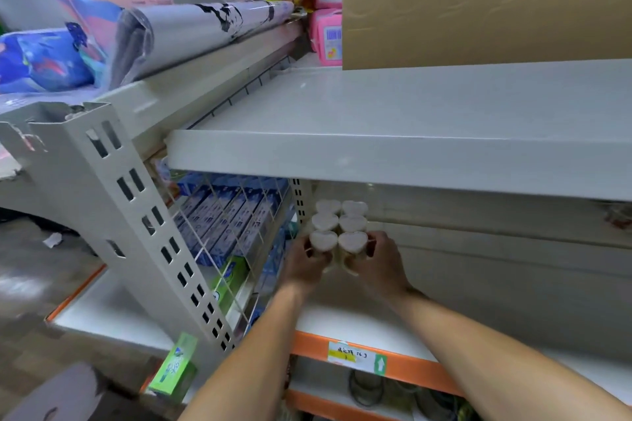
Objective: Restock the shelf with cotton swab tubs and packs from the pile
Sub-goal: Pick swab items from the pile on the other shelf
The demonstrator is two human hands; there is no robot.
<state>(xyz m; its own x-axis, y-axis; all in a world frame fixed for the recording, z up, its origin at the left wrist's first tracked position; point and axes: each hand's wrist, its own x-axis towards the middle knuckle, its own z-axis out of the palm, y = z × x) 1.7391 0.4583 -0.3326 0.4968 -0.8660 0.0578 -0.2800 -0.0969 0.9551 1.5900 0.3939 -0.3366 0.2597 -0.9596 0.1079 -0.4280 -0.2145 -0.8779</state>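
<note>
On shelf [342,314], hands gripping 2 tubs [338,243]

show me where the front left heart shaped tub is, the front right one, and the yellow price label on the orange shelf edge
Front left heart-shaped tub [323,238], head view: middle of its lid.
Front right heart-shaped tub [353,241], head view: middle of its lid.
Yellow price label [347,352], head view: its handwritten face.

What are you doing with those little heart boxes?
A person is stocking a shop shelf. The left hand grips one heart-lidded tub and the right hand grips another, side by side at the front of a block. Four more tubs already stand behind them in two rows, by the shelf's left corner. Toothpaste boxes sit in the next bay to the left.
</note>
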